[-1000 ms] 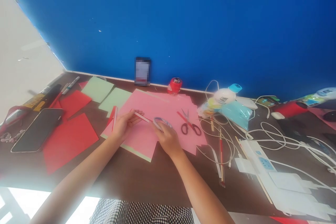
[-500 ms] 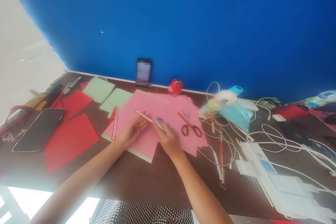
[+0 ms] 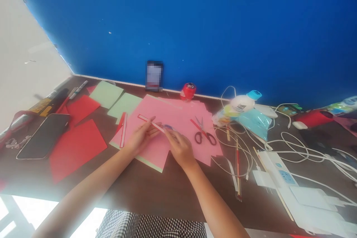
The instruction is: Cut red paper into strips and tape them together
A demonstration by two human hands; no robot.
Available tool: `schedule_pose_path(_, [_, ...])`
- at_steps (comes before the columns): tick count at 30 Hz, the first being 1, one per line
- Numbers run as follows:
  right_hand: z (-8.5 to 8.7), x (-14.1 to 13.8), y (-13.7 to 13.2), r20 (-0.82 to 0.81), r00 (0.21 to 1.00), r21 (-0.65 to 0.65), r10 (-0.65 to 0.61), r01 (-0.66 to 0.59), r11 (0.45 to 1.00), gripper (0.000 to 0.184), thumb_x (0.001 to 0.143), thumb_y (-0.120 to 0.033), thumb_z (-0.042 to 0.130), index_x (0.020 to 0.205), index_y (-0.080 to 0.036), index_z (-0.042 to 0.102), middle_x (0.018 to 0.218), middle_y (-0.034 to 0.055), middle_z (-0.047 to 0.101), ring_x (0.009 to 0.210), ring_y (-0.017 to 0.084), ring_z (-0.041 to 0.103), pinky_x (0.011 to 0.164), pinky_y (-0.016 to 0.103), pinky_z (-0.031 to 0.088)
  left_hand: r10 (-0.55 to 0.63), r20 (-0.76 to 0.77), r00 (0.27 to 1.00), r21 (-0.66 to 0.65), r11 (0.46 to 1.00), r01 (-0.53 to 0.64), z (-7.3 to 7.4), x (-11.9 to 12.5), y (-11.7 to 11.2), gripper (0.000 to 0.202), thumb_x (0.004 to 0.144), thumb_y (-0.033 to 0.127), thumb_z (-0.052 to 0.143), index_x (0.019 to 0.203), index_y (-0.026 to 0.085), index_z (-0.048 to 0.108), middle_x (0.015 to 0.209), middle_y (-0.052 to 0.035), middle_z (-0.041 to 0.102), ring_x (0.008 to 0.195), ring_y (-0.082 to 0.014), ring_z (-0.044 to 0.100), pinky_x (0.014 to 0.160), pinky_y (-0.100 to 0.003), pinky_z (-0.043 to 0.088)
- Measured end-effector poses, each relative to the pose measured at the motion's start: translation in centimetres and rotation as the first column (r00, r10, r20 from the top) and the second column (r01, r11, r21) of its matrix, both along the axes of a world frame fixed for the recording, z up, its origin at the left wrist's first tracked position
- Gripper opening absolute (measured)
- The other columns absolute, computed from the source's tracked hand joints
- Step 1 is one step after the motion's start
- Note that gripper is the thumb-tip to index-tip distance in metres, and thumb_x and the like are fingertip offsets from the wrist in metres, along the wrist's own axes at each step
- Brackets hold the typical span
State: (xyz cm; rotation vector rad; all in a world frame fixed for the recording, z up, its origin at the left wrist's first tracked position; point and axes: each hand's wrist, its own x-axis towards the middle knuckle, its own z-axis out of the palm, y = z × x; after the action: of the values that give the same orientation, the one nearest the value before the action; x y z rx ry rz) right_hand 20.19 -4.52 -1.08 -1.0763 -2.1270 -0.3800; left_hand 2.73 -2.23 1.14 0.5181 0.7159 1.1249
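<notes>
A narrow white paper strip with red edges [image 3: 145, 118] is held in the air above the pink paper sheets [image 3: 153, 106]. My left hand [image 3: 139, 138] pinches it near its middle, thumb on top and the other fingers underneath. At the strip's near right end, my right hand [image 3: 181, 149] has its fingers closed round it. A bluish rounded thing, partly hidden, shows just behind my right fingers; I cannot make out its kind. Scissors with dark handles [image 3: 205, 137] lie on the pink sheets to the right. Another red-edged strip [image 3: 124, 130] rests left of my left hand.
Red paper [image 3: 79, 148], green paper [image 3: 106, 95] and a dark phone [image 3: 44, 136] lie to the left. Behind the sheets stand a red jar [image 3: 188, 92] and a propped phone [image 3: 154, 76]. A white bottle [image 3: 242, 103], tangled cables and a power strip [image 3: 280, 169] occupy the right.
My left hand has gone from open-palmed under the strip to closing its thumb over it. The strip's far end has shifted slightly left. My right hand keeps its grip.
</notes>
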Motion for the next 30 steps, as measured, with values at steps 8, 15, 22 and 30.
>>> schedule_pose_path(8, [0.0,0.1,-0.2,0.039,0.999,0.025,-0.001,0.000,1.000,0.048,0.081,0.001,0.045,0.123,-0.021,0.050,0.093,0.0084,0.065,0.090,0.016,0.061,0.071,0.025,0.051,0.001,-0.001,1.000,0.017,1.000,-0.001,0.2,-0.3,0.2,0.033,0.084,0.033,0.053,0.112,0.017,0.057,0.102,-0.0122,0.066,0.105,-0.0256,0.057,0.099,-0.044,0.037])
schedule_pose_path(15, [0.1,0.4,0.0,0.076,0.997,0.024,-0.025,0.023,0.999,0.046,0.082,-0.002,0.048,0.123,-0.022,0.051,0.094,0.0078,0.065,0.091,0.017,0.061,0.076,0.026,0.050,-0.036,0.013,0.999,0.001,0.999,0.036,0.2,-0.8,0.4,0.036,0.084,0.032,0.052,0.116,0.016,0.054,0.100,-0.0125,0.067,0.104,-0.0252,0.058,0.098,-0.045,0.038])
schedule_pose_path(22, [-0.1,0.3,0.0,0.078,0.996,0.031,-0.049,0.047,0.998,0.044,0.083,-0.004,0.048,0.122,-0.023,0.052,0.095,0.0076,0.065,0.090,0.016,0.061,0.074,0.025,0.049,-0.042,0.010,0.999,0.018,0.999,0.042,0.3,-0.2,0.0,0.041,0.082,0.032,0.056,0.119,0.016,0.051,0.101,-0.0124,0.067,0.106,-0.0258,0.057,0.099,-0.045,0.036])
schedule_pose_path(30, [1.1,-0.4,-0.4,-0.087,0.994,-0.044,-0.062,0.058,0.997,0.029,0.081,-0.021,0.055,0.109,-0.018,0.060,0.088,0.0070,0.064,0.078,0.015,0.061,0.069,0.025,0.049,-0.032,-0.211,0.977,0.099,0.994,0.054,-0.1,0.5,-0.6,0.046,0.068,0.021,0.071,0.111,0.016,0.058,0.097,-0.0111,0.068,0.106,-0.0266,0.056,0.099,-0.042,0.036])
